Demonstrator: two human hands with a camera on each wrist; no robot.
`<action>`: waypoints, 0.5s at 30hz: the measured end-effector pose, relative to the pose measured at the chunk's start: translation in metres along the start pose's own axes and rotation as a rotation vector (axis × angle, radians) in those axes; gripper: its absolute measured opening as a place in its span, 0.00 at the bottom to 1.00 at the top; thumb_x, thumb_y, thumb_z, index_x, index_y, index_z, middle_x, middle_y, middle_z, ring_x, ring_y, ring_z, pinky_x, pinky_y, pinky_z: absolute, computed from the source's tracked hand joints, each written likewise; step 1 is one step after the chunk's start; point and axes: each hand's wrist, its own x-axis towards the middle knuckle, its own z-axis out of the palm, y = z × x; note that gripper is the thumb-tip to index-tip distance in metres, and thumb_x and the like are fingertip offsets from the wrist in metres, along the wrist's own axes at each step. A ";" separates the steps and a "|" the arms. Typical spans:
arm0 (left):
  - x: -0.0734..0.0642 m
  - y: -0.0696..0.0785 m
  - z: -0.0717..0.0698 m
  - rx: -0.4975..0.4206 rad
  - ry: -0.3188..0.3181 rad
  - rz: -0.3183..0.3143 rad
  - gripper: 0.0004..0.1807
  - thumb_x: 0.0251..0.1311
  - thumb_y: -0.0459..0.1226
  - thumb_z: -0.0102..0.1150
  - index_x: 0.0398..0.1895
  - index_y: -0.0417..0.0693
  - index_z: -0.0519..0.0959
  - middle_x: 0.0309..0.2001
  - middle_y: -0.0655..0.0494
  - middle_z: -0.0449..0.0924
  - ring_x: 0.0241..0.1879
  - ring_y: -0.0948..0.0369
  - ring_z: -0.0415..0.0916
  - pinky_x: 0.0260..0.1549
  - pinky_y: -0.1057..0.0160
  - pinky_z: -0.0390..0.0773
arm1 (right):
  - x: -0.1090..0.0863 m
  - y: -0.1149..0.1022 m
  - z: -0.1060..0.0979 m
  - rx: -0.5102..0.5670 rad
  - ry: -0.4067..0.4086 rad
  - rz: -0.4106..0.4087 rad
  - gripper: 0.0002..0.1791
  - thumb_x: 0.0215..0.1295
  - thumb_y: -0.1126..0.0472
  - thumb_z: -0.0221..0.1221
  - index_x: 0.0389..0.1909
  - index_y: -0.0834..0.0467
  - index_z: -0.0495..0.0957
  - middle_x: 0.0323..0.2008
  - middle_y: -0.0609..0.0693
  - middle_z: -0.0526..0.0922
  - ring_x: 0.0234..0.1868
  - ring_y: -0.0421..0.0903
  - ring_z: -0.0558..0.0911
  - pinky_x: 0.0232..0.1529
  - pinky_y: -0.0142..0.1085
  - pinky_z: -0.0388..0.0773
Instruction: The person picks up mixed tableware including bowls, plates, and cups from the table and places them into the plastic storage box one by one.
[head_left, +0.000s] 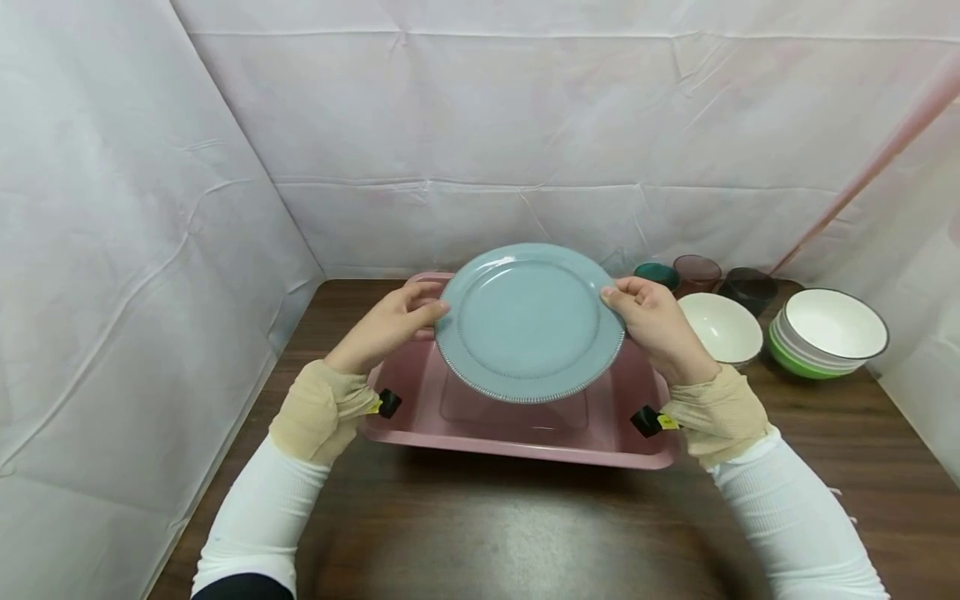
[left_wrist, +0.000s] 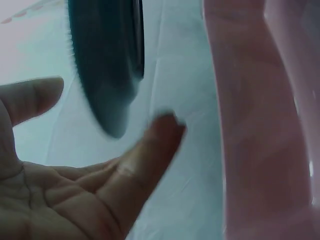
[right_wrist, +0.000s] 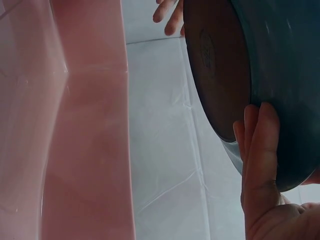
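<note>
A light blue plate (head_left: 528, 321) with a beaded rim is held up over a pink tray (head_left: 510, 446). My right hand (head_left: 652, 321) pinches its right rim, thumb on the upper face and fingers (right_wrist: 262, 145) against the underside, where a brown base (right_wrist: 215, 65) shows. My left hand (head_left: 390, 325) is at the left rim. In the left wrist view, the plate's edge (left_wrist: 107, 95) lies between the thumb and the spread fingers, with a gap on both sides. The tray's middle is partly hidden beneath the plate.
Right of the tray stand a white bowl (head_left: 720, 327) and a stack of bowls (head_left: 832, 329) with a green one lowest. Behind them are a green cup (head_left: 657, 274), a pinkish cup (head_left: 697, 271) and a dark cup (head_left: 748, 287). White sheeting (head_left: 480, 108) encloses the wooden table (head_left: 510, 533).
</note>
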 end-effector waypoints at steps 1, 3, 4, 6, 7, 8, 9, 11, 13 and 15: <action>0.004 0.000 0.002 -0.024 -0.026 0.002 0.31 0.69 0.47 0.54 0.70 0.45 0.63 0.62 0.48 0.72 0.55 0.54 0.78 0.53 0.54 0.80 | 0.000 0.000 0.001 0.005 -0.001 0.002 0.16 0.75 0.57 0.48 0.51 0.67 0.68 0.30 0.39 0.83 0.31 0.32 0.83 0.35 0.25 0.80; 0.010 0.000 0.005 -0.048 -0.058 -0.001 0.27 0.70 0.46 0.51 0.67 0.43 0.65 0.57 0.46 0.77 0.48 0.57 0.82 0.47 0.56 0.82 | -0.001 0.000 0.001 0.009 -0.003 0.002 0.16 0.75 0.57 0.48 0.51 0.67 0.68 0.30 0.39 0.83 0.31 0.32 0.83 0.36 0.25 0.80; 0.013 0.000 0.007 -0.061 -0.064 -0.005 0.26 0.71 0.45 0.50 0.66 0.42 0.66 0.54 0.45 0.79 0.45 0.58 0.83 0.45 0.57 0.83 | -0.001 0.000 0.002 0.021 -0.003 0.004 0.15 0.75 0.57 0.48 0.51 0.66 0.68 0.30 0.39 0.84 0.31 0.32 0.83 0.35 0.25 0.81; 0.016 0.001 0.011 -0.093 -0.066 -0.007 0.24 0.72 0.43 0.49 0.65 0.39 0.66 0.47 0.43 0.82 0.40 0.60 0.84 0.41 0.59 0.83 | -0.001 -0.001 0.002 0.041 -0.003 0.003 0.15 0.75 0.58 0.49 0.50 0.66 0.68 0.30 0.39 0.84 0.31 0.32 0.83 0.35 0.25 0.81; 0.017 0.002 0.013 -0.109 -0.064 -0.003 0.23 0.73 0.42 0.47 0.64 0.37 0.66 0.45 0.42 0.83 0.37 0.60 0.84 0.40 0.59 0.84 | -0.001 -0.001 0.002 0.045 -0.003 0.002 0.14 0.75 0.58 0.49 0.49 0.66 0.69 0.30 0.40 0.83 0.31 0.32 0.83 0.35 0.25 0.81; 0.018 0.003 0.015 -0.122 -0.056 -0.001 0.23 0.73 0.41 0.46 0.64 0.36 0.66 0.44 0.41 0.83 0.36 0.61 0.84 0.39 0.60 0.84 | -0.001 -0.001 0.001 0.046 -0.003 0.000 0.14 0.75 0.58 0.49 0.49 0.66 0.69 0.30 0.40 0.83 0.31 0.33 0.83 0.35 0.25 0.80; 0.019 0.004 0.016 -0.128 -0.043 0.000 0.22 0.73 0.40 0.46 0.64 0.36 0.66 0.43 0.41 0.83 0.35 0.61 0.84 0.38 0.61 0.84 | -0.002 -0.001 0.001 0.048 -0.003 -0.002 0.14 0.75 0.58 0.49 0.49 0.66 0.68 0.30 0.40 0.83 0.31 0.33 0.83 0.35 0.25 0.80; 0.020 0.006 0.018 -0.140 -0.033 0.008 0.22 0.74 0.39 0.44 0.65 0.35 0.65 0.44 0.40 0.83 0.35 0.61 0.84 0.38 0.61 0.84 | -0.002 -0.002 0.000 0.049 -0.005 -0.004 0.14 0.74 0.58 0.50 0.49 0.67 0.68 0.30 0.40 0.83 0.31 0.33 0.83 0.35 0.25 0.80; 0.021 0.007 0.019 -0.131 -0.032 0.015 0.23 0.75 0.39 0.42 0.67 0.36 0.64 0.46 0.39 0.81 0.37 0.60 0.84 0.39 0.61 0.83 | -0.003 -0.002 -0.001 0.053 -0.007 0.000 0.14 0.74 0.58 0.50 0.49 0.67 0.68 0.31 0.40 0.82 0.31 0.33 0.83 0.35 0.25 0.80; 0.022 0.008 0.020 -0.114 -0.032 0.021 0.22 0.75 0.39 0.41 0.67 0.38 0.64 0.46 0.39 0.81 0.37 0.59 0.84 0.39 0.61 0.83 | -0.005 -0.003 -0.002 0.062 -0.009 0.006 0.15 0.74 0.58 0.50 0.49 0.67 0.68 0.32 0.40 0.82 0.32 0.33 0.83 0.35 0.25 0.80</action>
